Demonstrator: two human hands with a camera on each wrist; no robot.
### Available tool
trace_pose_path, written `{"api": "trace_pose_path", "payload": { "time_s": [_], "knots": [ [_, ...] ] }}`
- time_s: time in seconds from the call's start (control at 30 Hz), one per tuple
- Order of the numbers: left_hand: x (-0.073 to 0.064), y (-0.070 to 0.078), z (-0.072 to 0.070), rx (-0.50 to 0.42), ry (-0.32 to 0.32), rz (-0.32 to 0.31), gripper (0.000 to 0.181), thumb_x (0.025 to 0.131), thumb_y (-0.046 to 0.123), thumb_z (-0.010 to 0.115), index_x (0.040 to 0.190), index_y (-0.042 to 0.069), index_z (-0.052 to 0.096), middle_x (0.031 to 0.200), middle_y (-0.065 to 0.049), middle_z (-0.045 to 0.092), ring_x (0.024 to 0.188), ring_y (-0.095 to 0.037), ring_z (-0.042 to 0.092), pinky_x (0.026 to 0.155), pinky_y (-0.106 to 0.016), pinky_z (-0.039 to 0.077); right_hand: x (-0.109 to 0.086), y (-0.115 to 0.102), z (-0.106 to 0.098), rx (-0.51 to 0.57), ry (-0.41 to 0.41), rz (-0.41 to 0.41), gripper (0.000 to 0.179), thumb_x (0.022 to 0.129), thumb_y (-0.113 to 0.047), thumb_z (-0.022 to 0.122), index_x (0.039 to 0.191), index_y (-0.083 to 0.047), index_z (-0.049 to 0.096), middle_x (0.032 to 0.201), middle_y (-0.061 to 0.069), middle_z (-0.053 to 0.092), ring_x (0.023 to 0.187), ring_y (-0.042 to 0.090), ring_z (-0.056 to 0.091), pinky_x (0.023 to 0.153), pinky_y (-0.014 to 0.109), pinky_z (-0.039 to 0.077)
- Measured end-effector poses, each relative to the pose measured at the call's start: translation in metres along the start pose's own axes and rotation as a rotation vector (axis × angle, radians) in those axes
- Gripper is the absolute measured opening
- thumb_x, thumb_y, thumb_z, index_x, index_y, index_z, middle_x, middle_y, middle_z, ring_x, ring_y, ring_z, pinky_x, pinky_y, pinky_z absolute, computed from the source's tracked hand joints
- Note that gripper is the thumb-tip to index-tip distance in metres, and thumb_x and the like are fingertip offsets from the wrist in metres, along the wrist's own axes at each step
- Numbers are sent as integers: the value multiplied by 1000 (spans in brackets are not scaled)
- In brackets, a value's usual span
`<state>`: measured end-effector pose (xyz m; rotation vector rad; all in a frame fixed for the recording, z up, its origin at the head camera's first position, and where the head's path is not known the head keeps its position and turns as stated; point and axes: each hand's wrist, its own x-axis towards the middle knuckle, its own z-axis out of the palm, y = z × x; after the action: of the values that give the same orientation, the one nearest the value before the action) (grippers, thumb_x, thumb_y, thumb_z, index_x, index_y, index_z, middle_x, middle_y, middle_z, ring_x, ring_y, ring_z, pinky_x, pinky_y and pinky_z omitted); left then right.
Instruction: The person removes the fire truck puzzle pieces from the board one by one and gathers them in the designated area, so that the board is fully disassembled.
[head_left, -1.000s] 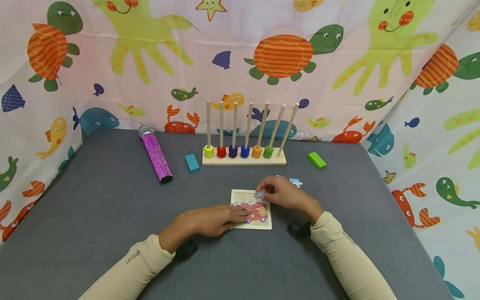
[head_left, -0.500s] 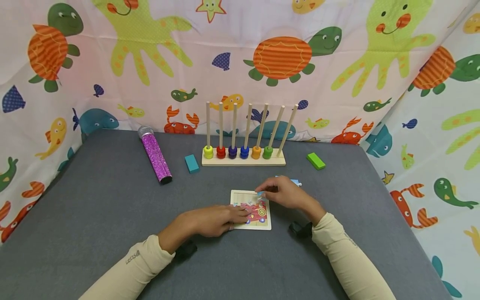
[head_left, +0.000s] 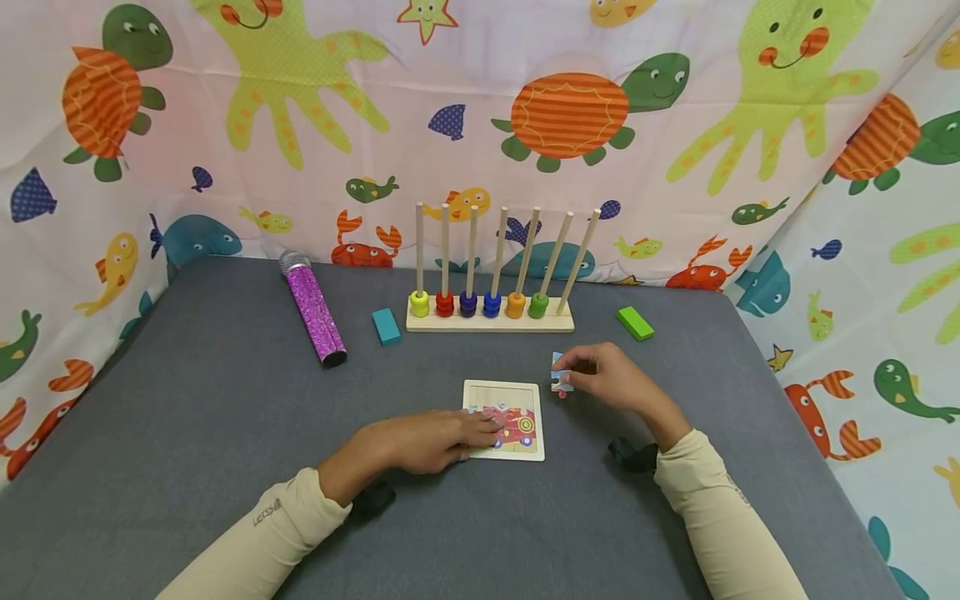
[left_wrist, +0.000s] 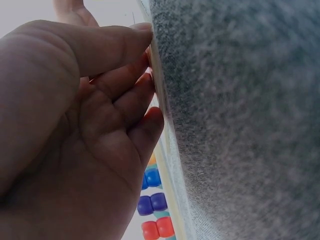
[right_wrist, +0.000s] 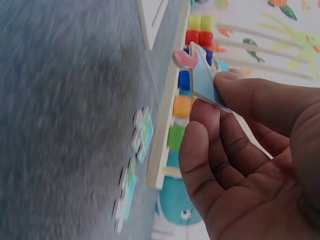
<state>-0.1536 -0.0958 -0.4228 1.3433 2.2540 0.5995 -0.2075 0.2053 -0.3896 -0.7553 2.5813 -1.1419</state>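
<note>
My left hand (head_left: 431, 440) rests on the left part of a wooden puzzle board (head_left: 501, 457), fingers extended over a red vehicle picture (head_left: 519, 423). In the left wrist view the thumb (left_wrist: 112, 47) and fingertips lie along the board's edge. The upper part of the board shows bare wood. To the right of the board, my right hand (head_left: 611, 379) pinches a light blue puzzle piece (right_wrist: 202, 75) with a red knob between thumb and fingers. In the right wrist view two loose puzzle pieces lie on the table, one nearer (right_wrist: 126, 192) and one farther (right_wrist: 143, 134).
Behind the board stands a wooden peg stand (head_left: 491, 326) with coloured beads. A teal block (head_left: 386, 327) and a glittery purple microphone (head_left: 315, 308) lie left of it, a green block (head_left: 635, 322) to its right. A sea-animal curtain (head_left: 457, 83) hangs behind the grey table (head_left: 225, 400).
My right hand has moved right, from the board's upper right corner to beside the board, pinching a puzzle piece. It now covers the loose pieces in the head view. My left hand has stayed put.
</note>
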Motion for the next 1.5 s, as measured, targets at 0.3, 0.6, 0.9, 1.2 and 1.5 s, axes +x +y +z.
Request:
{"api": "trace_pose_path", "payload": {
  "time_s": [0.3, 0.6, 0.9, 1.2, 1.5],
  "knots": [
    [2, 1, 3, 33, 8, 3, 44, 101, 4, 48, 144, 8, 48, 153, -3, 37, 142, -19, 28, 114, -37, 24, -10, 36, -12, -41, 3, 43, 13, 91, -1, 66, 101, -3, 73, 88, 3, 69, 75, 15, 56, 64, 26, 47],
    [3, 0, 5, 19, 5, -25, 44, 101, 5, 48, 145, 8, 47, 153, -3, 37, 143, -18, 26, 114, -37, 23, -19, 61, -29, -50, 36, 105, 13, 92, -3, 65, 102, -3, 73, 94, 5, 69, 79, 17, 58, 67, 27, 49],
    [1, 0, 6, 4, 0, -30, 45, 101, 6, 48, 146, 9, 46, 154, -3, 36, 143, -19, 26, 114, -39, 23, -26, 79, -46, 1, 63, 173, 17, 94, -7, 64, 107, 0, 72, 97, 10, 68, 79, 18, 55, 65, 26, 47],
    [1, 0, 4, 6, -2, -28, 44, 102, 6, 47, 146, 9, 45, 154, -3, 36, 143, -17, 25, 115, -37, 22, -25, 92, -53, -4, 65, 261, 20, 95, -10, 63, 110, -2, 72, 100, 11, 67, 82, 21, 54, 65, 27, 47],
    [1, -2, 3, 17, -1, -30, 45, 101, 6, 49, 145, 9, 46, 154, -2, 36, 142, -18, 27, 114, -39, 23, -17, 97, -50, -131, 62, 227, 19, 93, -7, 65, 109, 1, 72, 101, 11, 69, 85, 22, 54, 70, 29, 48]
  ]
}}
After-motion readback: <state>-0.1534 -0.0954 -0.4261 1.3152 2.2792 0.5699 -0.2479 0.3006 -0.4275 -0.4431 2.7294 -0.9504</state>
